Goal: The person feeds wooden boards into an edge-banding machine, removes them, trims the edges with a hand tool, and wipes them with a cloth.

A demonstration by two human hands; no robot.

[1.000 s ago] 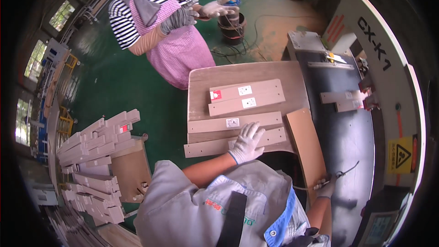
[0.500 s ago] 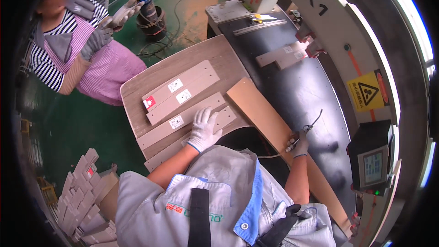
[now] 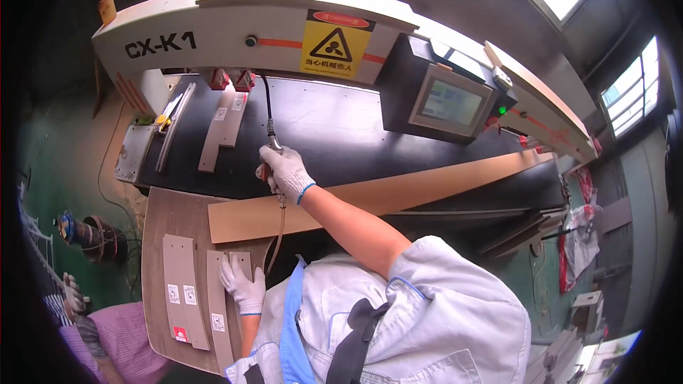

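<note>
My right hand (image 3: 287,173), in a white knit glove, is closed round an air blow gun (image 3: 272,141) above the black machine table. Its thin dark nozzle tube points away toward the machine beam, and a hose (image 3: 279,235) hangs from its lower end. My left hand (image 3: 242,284), also gloved, lies with fingers spread on the grey-brown wood strips (image 3: 215,291) at the right of a small wood-grain table (image 3: 158,222). Another pair of labelled strips (image 3: 178,281) lies to their left. A long tan board (image 3: 341,203) passes beneath my right forearm.
A white machine beam (image 3: 228,25) spans the far side, carrying a control screen (image 3: 449,103). Two labelled strips (image 3: 219,139) lie under its red clamps. A co-worker's gloved hand (image 3: 73,293) is at the left, near a dark bucket (image 3: 105,238).
My view has swung to the right, toward the machine. My right hand has moved the air blow gun from over the tan board out above the black table. My left hand remains on the strips.
</note>
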